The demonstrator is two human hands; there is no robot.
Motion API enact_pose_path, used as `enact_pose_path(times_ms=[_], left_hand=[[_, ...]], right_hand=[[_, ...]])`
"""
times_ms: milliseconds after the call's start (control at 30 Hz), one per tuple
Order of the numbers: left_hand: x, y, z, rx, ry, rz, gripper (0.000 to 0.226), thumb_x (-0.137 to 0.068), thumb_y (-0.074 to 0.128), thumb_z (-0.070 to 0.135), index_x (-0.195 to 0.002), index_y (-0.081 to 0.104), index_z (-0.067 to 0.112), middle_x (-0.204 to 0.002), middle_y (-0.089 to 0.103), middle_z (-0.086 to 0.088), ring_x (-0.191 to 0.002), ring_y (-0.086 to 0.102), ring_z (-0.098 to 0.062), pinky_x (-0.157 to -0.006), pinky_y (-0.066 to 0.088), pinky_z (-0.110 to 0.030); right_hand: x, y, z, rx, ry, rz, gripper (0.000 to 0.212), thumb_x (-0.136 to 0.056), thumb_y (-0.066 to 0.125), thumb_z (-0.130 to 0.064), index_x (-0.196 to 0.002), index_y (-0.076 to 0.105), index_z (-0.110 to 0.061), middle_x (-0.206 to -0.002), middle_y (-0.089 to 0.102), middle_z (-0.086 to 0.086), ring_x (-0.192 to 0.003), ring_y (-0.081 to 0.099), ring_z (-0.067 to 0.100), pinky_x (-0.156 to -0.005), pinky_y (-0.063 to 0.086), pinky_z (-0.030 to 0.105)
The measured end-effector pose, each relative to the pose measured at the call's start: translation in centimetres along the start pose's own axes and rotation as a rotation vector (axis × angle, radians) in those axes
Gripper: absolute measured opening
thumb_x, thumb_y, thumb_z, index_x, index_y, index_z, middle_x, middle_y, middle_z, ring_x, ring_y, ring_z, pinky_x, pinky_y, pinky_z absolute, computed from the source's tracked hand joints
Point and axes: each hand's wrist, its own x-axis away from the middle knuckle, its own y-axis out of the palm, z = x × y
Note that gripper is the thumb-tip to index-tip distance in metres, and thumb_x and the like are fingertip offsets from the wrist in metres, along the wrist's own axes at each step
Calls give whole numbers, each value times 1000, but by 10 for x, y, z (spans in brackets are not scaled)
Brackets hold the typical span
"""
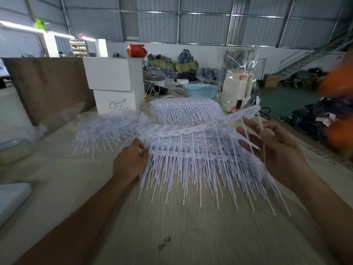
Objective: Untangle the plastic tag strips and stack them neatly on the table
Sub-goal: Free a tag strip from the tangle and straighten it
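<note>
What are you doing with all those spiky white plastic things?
A person is sorting plastic tag strips on a wooden table. The right hand holds one strip lifted at a slant, its thin tails running between the fingers. The left hand grips the edge of the near stack lying under that strip. A tidy stack sits further back, and a messy heap waits on the left.

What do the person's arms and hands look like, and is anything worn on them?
Both forearms are bare, with no sleeves in view. The left hand and the right hand wear no gloves. No ring, watch or bracelet shows on either.
</note>
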Motion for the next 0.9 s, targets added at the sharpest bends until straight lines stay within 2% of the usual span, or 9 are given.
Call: enact_pose_path(times_ms=[100,267,367,433,567,667,733,833,900], left_hand=[[0,0,-1,44,-15,5,17,-96,55,45,-95,53,27,-79,67,-3,-76,66,-29,-74,56,-41],[0,1,2,68,21,38,18,-97,55,43,-95,58,26,-80,62,2,-75,62,-23,-70,52,-35],[2,2,7,24,126,153,18,-101,48,34,-85,53,26,-77,55,2,-71,57,-22,-62,43,-32],[6,1,15,158,118,218,18,-103,44,33,-86,47,28,-70,52,5,-61,52,-15,-56,37,-31],[12,-11,30,590,7,385,17,-100,40,41,-88,48,31,-66,60,2,-52,52,-14,-53,43,-35],[9,-28,29,656,21,486,15,-96,43,40,-87,50,31,-59,64,3,-43,54,-10,-43,42,-24],[6,-36,26,707,11,504,11,-96,49,34,-88,53,28,-56,64,1,-42,55,-12,-42,41,-25],[2,-48,24,771,-44,548,14,-95,51,29,-82,53,34,-54,62,-1,-46,57,-19,-48,44,-33],[0,-56,23,791,-74,594,14,-93,50,31,-80,53,35,-52,60,1,-45,57,-17,-50,44,-32]], right_hand=[[1,2,-9,-163,-2,31,24,-102,50,-9,-121,63,-19,-144,58,10,-134,54,34,-100,51,49],[3,0,-15,-271,15,44,34,-88,70,-23,-122,66,-26,-128,70,-5,-120,65,17,-96,54,43],[4,-2,-15,-317,23,65,29,-92,61,-19,-119,69,-27,-125,70,-7,-115,67,15,-94,54,40],[3,-2,-16,-331,31,104,29,-97,52,-17,-116,71,-27,-123,71,-6,-111,69,16,-90,56,38],[-2,-3,-18,-193,82,181,28,-100,52,-26,-125,66,-25,-116,73,3,-103,72,21,-83,59,36],[-3,-3,-16,-76,136,184,34,-99,55,-27,-132,62,-28,-105,75,4,-97,73,27,-77,60,38],[-3,2,-12,-17,156,182,33,-102,51,-25,-133,61,-27,-109,75,9,-91,74,28,-74,61,38],[-2,7,-4,43,216,211,32,-103,47,-21,-128,63,-7,-111,73,19,-84,74,30,-69,61,36],[1,13,1,126,300,200,29,-103,49,-22,-120,68,-6,-112,74,19,-84,74,30,-66,61,36]])
